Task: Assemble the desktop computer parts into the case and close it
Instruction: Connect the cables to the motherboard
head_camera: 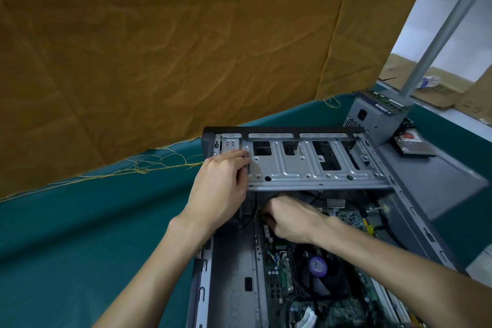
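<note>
Nearest you, the open case [234,274] lies on its side at the near edge of the green-covered worktop [80,247], with the motherboard [277,282] already seated inside and the CPU cooler fan [318,267] mounted on it. Your right hand [290,220] reaches into the case just under the drive cage, fingers curled down near a black cable [253,210] at the board's far edge; what they pinch, if anything, is hidden, so I cannot tell its hold. Your left hand [223,181] rests at the left end of the drive cage [314,165], fingers fairly straight and pressed together on the metal, thumb side toward the case wall; it reads as bracing or steadying the cage, not gripping it. The cage sits tilted up across the far end of the case and its bays show empty. Beyond the case, toward the far right corner of the worktop, the power supply [372,120] stands outside the case, and 1 hard drive [412,145] lies just beside it. The side panel [436,181] lies flat along the case's right side, partly under those parts. Judgement: early-to-middle stage. Board and cooler in; power supply, drive, cabling and closing the panel all remain. An orange cloth [159,48] hangs behind.
</note>
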`<state>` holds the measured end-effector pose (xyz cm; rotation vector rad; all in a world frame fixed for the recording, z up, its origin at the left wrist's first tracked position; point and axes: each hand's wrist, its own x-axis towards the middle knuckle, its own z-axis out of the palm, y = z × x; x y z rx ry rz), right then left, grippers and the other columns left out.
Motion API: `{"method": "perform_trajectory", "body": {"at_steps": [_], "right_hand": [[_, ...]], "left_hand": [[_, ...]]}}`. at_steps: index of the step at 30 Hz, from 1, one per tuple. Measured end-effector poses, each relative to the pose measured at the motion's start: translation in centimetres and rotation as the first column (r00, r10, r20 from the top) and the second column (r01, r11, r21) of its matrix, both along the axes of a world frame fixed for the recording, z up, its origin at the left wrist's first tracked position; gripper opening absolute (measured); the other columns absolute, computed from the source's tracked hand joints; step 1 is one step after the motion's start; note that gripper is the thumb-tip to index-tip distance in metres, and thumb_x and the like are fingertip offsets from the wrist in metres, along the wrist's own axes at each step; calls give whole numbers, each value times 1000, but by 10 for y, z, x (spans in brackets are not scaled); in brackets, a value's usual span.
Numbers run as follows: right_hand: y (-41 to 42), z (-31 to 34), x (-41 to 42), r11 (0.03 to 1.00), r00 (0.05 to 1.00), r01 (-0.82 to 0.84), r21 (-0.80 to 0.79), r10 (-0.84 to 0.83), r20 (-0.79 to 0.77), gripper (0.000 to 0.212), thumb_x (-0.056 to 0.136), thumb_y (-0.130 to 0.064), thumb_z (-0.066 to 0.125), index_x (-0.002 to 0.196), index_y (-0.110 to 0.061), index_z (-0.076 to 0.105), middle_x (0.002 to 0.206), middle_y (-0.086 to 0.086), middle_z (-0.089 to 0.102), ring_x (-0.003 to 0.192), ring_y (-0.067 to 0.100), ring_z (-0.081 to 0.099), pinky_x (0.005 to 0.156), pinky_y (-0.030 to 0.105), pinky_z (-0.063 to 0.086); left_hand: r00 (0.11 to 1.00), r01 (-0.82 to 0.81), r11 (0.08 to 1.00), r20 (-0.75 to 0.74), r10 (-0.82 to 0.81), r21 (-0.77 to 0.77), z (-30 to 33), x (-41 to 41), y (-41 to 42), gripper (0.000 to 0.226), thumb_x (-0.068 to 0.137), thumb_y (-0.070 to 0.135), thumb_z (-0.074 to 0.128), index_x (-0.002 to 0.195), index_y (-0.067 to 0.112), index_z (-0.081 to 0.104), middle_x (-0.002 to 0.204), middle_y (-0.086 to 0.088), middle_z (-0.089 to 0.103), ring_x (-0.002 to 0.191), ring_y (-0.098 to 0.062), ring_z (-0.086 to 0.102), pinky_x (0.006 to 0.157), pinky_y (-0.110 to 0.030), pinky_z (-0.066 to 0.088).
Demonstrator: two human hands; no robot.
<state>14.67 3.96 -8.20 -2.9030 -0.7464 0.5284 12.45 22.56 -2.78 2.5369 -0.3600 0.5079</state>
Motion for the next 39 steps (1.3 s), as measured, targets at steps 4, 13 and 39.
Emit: {"method": "perform_trajectory", "body": {"at_steps": [4,13,39], "right_hand": [[0,1,0,1000,1000,-3,-2,3,-16,10,88,-6,57,93,-9,65,95,17,68,91,37,68,69,34,51],[0,-1,5,995,994,73,75,-66,-92,8,95,-10,59,89,-6,63,89,14,68,83,33,67,72,38,55],[7,-7,15,925,905,369,92,-335,-263,30,101,-19,60,128,-13,70,128,10,68,114,25,65,99,35,53]], "left_hand": [[1000,-4,1000,-14,4,4,0,1,0,26,91,4,60,109,8,78,124,-1,72,121,-16,63,105,-26,45],[999,-17,1000,-47,18,17,2,-1,-1,30,94,7,58,118,10,76,132,-2,68,126,-16,61,110,-22,38],[999,-23,999,-45,25,43,1,-1,-2,31,95,9,59,121,11,75,135,-4,67,127,-20,61,109,-37,48]]}}
